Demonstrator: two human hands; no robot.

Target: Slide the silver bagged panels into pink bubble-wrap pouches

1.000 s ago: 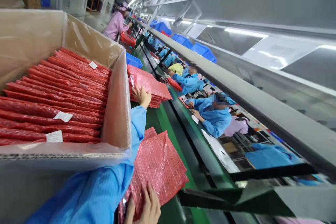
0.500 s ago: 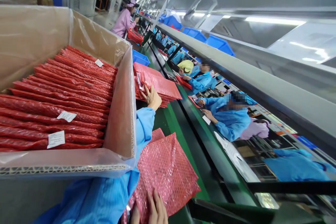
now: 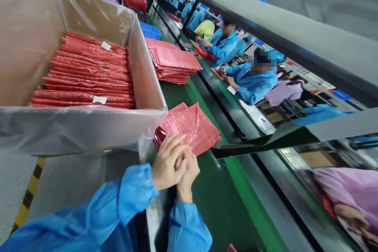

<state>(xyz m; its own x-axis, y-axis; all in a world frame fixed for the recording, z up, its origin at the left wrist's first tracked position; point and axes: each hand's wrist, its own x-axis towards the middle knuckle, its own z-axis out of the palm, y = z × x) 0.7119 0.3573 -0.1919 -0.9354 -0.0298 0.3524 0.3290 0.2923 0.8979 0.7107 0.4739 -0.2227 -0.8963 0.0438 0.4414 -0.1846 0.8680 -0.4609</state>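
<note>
Several red bubble-wrap bags [image 3: 196, 128] lie loosely stacked on the green conveyor belt [image 3: 218, 204], just right of the carton. At their near edge my two hands overlap. My left hand [image 3: 169, 162] reaches over the bags with its fingers stretched out, a little blurred. Pressed against it, my right hand [image 3: 190, 169] has its fingers curled in; what they hold, if anything, is hidden. A dark, shiny edge shows at the left of the bags, by my left fingertips.
An open carton [image 3: 97, 126] lined with clear plastic holds rows of filled red bags [image 3: 88, 73], some with white labels. Farther along the belt are a taller bag stack [image 3: 177, 63] and a blue bin [image 3: 150, 30]. Co-workers sit across the line; a dark metal bar [image 3: 254, 145] crosses it.
My left hand has left the far bag stack and come back to my right hand at the near bags. The view has tilted down.
</note>
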